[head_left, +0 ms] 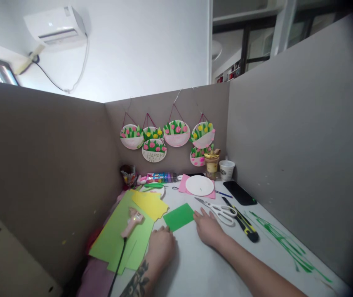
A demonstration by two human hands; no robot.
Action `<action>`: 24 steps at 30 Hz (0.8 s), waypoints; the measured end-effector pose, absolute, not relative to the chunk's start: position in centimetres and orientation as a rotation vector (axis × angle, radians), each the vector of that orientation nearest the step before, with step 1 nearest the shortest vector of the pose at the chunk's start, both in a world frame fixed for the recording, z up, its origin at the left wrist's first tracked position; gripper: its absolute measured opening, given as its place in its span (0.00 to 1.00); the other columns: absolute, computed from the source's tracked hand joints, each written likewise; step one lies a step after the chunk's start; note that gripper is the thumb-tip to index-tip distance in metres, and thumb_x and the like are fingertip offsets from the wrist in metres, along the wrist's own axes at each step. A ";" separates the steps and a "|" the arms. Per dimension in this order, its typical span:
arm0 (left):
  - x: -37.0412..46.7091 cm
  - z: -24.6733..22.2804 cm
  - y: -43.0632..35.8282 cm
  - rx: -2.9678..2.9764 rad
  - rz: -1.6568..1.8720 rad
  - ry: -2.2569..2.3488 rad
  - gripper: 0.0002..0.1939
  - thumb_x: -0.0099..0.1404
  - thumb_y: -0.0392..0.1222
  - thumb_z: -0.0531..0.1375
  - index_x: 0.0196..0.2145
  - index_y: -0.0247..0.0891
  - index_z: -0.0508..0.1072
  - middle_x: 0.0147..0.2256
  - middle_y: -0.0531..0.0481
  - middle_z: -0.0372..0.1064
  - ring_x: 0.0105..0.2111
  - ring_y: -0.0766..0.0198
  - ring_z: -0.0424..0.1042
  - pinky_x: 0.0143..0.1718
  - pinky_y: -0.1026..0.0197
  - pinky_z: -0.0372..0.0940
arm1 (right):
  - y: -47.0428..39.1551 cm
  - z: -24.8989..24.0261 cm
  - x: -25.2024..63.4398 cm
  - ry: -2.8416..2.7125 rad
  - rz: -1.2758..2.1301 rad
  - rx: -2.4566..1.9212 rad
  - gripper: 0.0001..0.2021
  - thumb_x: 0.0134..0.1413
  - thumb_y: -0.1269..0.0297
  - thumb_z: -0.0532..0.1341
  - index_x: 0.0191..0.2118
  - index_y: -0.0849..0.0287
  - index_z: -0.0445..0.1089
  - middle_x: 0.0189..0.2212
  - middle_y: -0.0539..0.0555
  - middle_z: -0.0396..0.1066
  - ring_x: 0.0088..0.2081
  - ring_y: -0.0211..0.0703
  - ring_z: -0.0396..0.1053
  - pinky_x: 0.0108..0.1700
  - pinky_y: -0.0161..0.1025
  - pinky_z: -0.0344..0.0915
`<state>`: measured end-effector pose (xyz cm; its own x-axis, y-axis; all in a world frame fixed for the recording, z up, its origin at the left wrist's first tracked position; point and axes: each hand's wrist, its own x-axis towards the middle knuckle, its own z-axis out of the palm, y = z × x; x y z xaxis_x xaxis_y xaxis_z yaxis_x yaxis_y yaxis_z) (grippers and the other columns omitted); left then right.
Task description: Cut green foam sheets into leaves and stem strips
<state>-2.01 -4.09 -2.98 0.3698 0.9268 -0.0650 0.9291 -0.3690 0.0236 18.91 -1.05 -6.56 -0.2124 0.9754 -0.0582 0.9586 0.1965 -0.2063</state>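
My left hand (162, 245), low in the middle of the frame, has its fingers curled in at the lower left edge of a green card (179, 216); I cannot tell whether I am pinching it or only pressing. My right hand (208, 229), just right of the frame's middle, is loosely bent, fingertips at the card's right edge, and the thumb is too hidden to show any grip. The card lies flat between my two hands on the white desk (207, 272).

In the lower left, a pale pink glue gun (132, 224) rests on light green sheets (108, 243), its dark cord running down out of the frame. Toward the lower right lie thin green scraps (304, 266). Nearer my right hand, white-handled scissors (212, 204) sit just beyond my fingers, with a black and yellow utility knife (247, 226) beside them.

Farther up, yellow paper (150, 204) overlaps the light green sheets on the left, and a black phone (240, 193) lies on the right. Past the card, a white disc (199, 185) lies on pink paper (182, 184). A white cup (227, 170) stands behind it to the right. Beyond, flower-decorated plates (177, 140) hang on the gray partition, and an air conditioner (54, 27) is mounted at upper left.
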 end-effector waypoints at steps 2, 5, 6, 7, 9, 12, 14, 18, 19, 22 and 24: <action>-2.0 -3.3 -3.9 2.536 -0.065 1.741 0.20 0.66 0.37 0.46 0.38 0.34 0.77 0.41 0.37 0.73 0.45 0.51 0.70 0.45 0.52 0.62 | -1.7 -6.5 17.3 -2.424 0.315 -1.802 0.30 0.53 0.72 0.49 0.63 0.62 0.59 0.64 0.58 0.54 0.67 0.60 0.42 0.63 0.61 0.40; -2.1 -3.7 -3.7 2.550 -0.048 1.721 0.18 0.64 0.35 0.48 0.39 0.34 0.77 0.41 0.37 0.73 0.44 0.53 0.71 0.46 0.54 0.62 | -2.9 -6.4 14.6 -2.524 0.377 -1.531 0.28 0.56 0.70 0.48 0.63 0.61 0.58 0.64 0.59 0.55 0.66 0.60 0.44 0.63 0.61 0.41; -2.2 -3.8 -3.7 2.561 -0.024 1.707 0.18 0.64 0.35 0.48 0.40 0.35 0.77 0.41 0.38 0.73 0.45 0.54 0.71 0.46 0.55 0.63 | -3.2 -6.4 13.8 -2.544 0.407 -1.455 0.28 0.56 0.69 0.48 0.64 0.60 0.57 0.64 0.59 0.54 0.66 0.59 0.45 0.63 0.61 0.42; -2.3 -3.9 -3.7 2.572 0.001 1.694 0.18 0.64 0.35 0.48 0.41 0.36 0.77 0.42 0.39 0.73 0.45 0.54 0.71 0.46 0.55 0.63 | -3.5 -6.3 13.3 -2.557 0.434 -1.406 0.28 0.57 0.69 0.48 0.64 0.60 0.57 0.64 0.59 0.54 0.66 0.58 0.46 0.63 0.61 0.43; -2.5 -4.1 -3.7 2.589 0.033 1.684 0.18 0.64 0.35 0.48 0.42 0.37 0.76 0.42 0.41 0.73 0.45 0.55 0.71 0.46 0.55 0.63 | -3.8 -6.1 12.8 -2.564 0.457 -1.372 0.28 0.57 0.68 0.47 0.64 0.57 0.57 0.64 0.58 0.54 0.65 0.59 0.48 0.63 0.62 0.44; -2.6 -4.2 -3.7 2.604 0.002 1.689 0.18 0.65 0.35 0.47 0.38 0.35 0.77 0.41 0.40 0.73 0.45 0.55 0.71 0.47 0.56 0.63 | -3.7 -6.0 13.7 -2.551 0.431 -1.440 0.27 0.57 0.68 0.48 0.63 0.56 0.58 0.64 0.58 0.55 0.65 0.59 0.49 0.62 0.63 0.44; -2.7 -4.0 -3.8 2.597 -0.032 1.701 0.18 0.66 0.36 0.46 0.37 0.34 0.77 0.41 0.39 0.73 0.45 0.54 0.70 0.47 0.56 0.63 | -3.3 -6.0 14.8 -2.532 0.421 -1.528 0.28 0.57 0.69 0.48 0.64 0.58 0.58 0.64 0.59 0.54 0.65 0.58 0.48 0.62 0.63 0.44; -2.4 -3.0 -4.2 2.547 -0.107 1.718 0.18 0.66 0.36 0.47 0.38 0.33 0.77 0.41 0.38 0.72 0.44 0.55 0.71 0.45 0.57 0.63 | -2.4 -6.1 17.7 -2.469 0.422 -1.700 0.29 0.56 0.71 0.47 0.64 0.60 0.56 0.65 0.60 0.51 0.66 0.55 0.47 0.62 0.60 0.44; -2.1 -2.7 -4.2 2.534 -0.113 1.727 0.18 0.65 0.36 0.47 0.38 0.32 0.77 0.41 0.37 0.73 0.43 0.55 0.71 0.46 0.57 0.63 | -2.2 -6.2 18.4 -2.454 0.417 -1.739 0.29 0.56 0.72 0.47 0.64 0.60 0.56 0.65 0.60 0.51 0.66 0.54 0.47 0.63 0.60 0.43; -0.9 -1.5 -3.7 2.475 -0.210 1.795 0.16 0.63 0.34 0.49 0.37 0.29 0.78 0.37 0.33 0.73 0.42 0.51 0.73 0.47 0.52 0.62 | -1.6 -6.2 19.9 -2.393 0.385 -1.865 0.29 0.56 0.72 0.48 0.64 0.61 0.56 0.65 0.59 0.52 0.66 0.56 0.46 0.63 0.59 0.44; 0.2 -1.0 -3.0 2.498 -0.289 1.781 0.15 0.63 0.35 0.51 0.35 0.30 0.78 0.34 0.33 0.74 0.43 0.48 0.72 0.49 0.48 0.61 | -1.4 -6.3 20.4 -2.348 0.346 -1.937 0.28 0.56 0.72 0.48 0.63 0.62 0.58 0.65 0.59 0.53 0.66 0.56 0.47 0.63 0.58 0.44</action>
